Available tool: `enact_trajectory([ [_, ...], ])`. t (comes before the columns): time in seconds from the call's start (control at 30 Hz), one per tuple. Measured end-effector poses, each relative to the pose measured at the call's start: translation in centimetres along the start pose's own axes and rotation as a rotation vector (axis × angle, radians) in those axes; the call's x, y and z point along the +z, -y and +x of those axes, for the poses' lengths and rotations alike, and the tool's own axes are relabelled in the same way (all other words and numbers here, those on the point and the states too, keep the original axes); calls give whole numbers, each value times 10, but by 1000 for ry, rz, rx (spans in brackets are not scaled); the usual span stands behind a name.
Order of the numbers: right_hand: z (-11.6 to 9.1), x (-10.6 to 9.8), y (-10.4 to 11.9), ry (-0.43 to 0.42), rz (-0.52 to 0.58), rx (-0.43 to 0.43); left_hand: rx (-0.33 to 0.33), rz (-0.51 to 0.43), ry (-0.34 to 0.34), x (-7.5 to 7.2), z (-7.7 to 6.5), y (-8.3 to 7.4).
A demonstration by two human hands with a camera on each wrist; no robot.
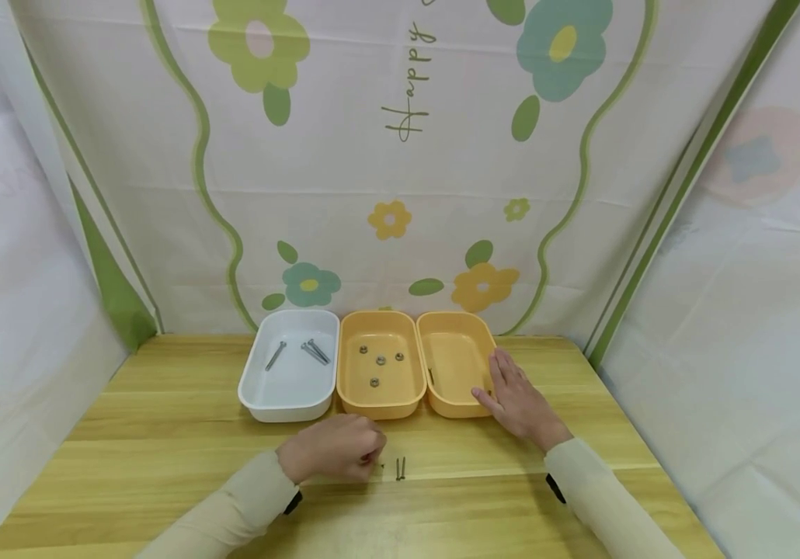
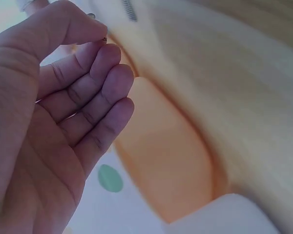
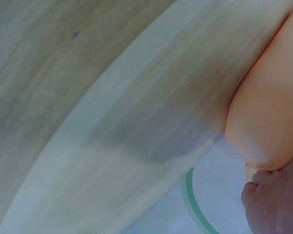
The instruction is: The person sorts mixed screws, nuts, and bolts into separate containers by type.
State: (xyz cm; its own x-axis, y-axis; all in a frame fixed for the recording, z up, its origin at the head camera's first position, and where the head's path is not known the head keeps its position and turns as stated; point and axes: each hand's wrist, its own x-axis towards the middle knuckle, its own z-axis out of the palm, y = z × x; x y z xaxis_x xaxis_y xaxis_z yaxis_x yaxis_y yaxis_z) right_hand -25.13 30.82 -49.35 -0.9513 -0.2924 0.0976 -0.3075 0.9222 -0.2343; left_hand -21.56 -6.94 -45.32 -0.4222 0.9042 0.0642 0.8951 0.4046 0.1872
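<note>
Between its thumb and index finger, my left hand point(image 1: 344, 446) pinches a small screw point(image 2: 105, 40), mostly hidden by the fingertips. Two thin dark screws point(image 1: 401, 469) lie side by side on the table just right of that hand. My right hand point(image 1: 522, 400) rests at the right rim of the right-hand yellow tray point(image 1: 457, 405), fingers straight and thumb reaching over the near corner. Inside that tray a dark screw point(image 1: 431, 376) lies along the left wall. In the right wrist view, part of the right hand point(image 3: 273, 200) shows against the tray's outside.
The middle yellow tray point(image 1: 380, 409) holds several nuts point(image 1: 381, 360). Left of it, a white tray point(image 1: 288, 413) contains three long silver bolts point(image 1: 276, 355). The three trays stand in a row at the back of the wooden table point(image 1: 162, 435), before a flowered cloth point(image 1: 344, 163).
</note>
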Motion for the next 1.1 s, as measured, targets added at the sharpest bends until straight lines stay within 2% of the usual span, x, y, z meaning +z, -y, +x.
enact_trajectory([
  [0.3, 0, 1, -1, -4, 1, -4, 27, 87, -7, -21, 18, -5],
  [0.67, 0, 1, 0, -6, 5, -4, 48, 173, -58, -41, 44, -9],
  [0.87, -1, 2, -1, -9, 6, -1, 27, 185, -109, -50, 62, -6],
  [1.1, -1, 2, 0, -21, -10, 0, -6, 227, -170, -51, 83, 1],
])
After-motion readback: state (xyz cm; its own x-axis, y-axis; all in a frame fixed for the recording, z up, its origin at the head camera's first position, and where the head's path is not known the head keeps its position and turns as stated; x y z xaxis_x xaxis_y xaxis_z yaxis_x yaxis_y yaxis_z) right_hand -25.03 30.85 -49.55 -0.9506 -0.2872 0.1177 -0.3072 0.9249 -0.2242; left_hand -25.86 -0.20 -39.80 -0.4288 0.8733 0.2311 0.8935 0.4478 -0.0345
